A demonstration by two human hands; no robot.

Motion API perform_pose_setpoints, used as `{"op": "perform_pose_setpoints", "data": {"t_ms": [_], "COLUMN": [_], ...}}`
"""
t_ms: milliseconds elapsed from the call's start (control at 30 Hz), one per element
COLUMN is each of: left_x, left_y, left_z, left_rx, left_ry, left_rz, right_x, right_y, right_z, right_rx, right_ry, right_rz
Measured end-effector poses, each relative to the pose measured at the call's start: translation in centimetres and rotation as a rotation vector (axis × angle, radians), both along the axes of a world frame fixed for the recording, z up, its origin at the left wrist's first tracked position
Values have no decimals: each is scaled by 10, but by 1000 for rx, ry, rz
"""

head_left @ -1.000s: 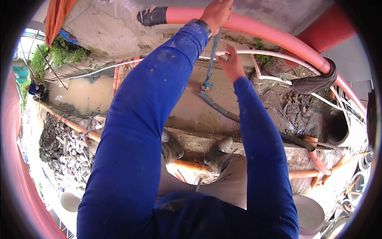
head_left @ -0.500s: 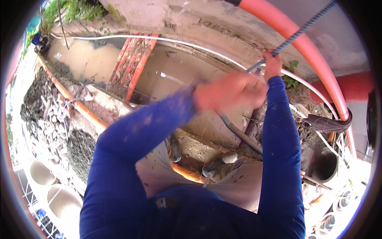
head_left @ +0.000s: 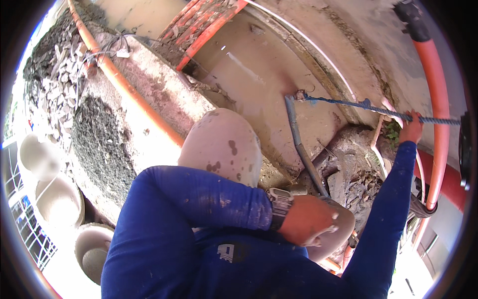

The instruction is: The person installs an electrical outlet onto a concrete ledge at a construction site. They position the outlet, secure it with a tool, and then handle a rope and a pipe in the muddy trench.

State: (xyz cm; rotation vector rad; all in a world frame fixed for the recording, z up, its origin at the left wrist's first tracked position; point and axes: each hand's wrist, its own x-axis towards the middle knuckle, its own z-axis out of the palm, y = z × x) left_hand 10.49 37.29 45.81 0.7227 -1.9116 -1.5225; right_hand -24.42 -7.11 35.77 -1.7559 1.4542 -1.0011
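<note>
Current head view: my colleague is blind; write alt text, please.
A person's right hand grips a blue rope running to the end of a grey hose, with muddy water beyond. The left hand, watch at the wrist, is by the right knee.

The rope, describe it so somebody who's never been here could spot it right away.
Start at the muddy water near the top centre. On its right side, by the upper end of a bent grey tube, a blue rope runs rightward to the right hand. Its twisted strands set it apart from the smooth tube and the thick orange-red pipe it crosses.
</note>
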Motion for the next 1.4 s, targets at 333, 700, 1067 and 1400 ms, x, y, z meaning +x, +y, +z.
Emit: {"op": "perform_pose_setpoints", "data": {"t_ms": [333,700,1067,1400], "left_x": [37,57,44,32], "left_y": [-5,-10,-17,-22], "left_z": [14,10,0,-1], "left_rx": [37,36,-28,16], "left_ry": [96,180,203,151], "left_rz": [-24,-5,0,-6], "right_x": [55,61,3,1], "right_y": [21,18,-9,-1], "right_z": [31,27,-11,-15], "right_rx": [180,156,-39,-170], "right_ry": [-377,-369,147,496], "right_rz": [-321,-355,-80,-40]}}
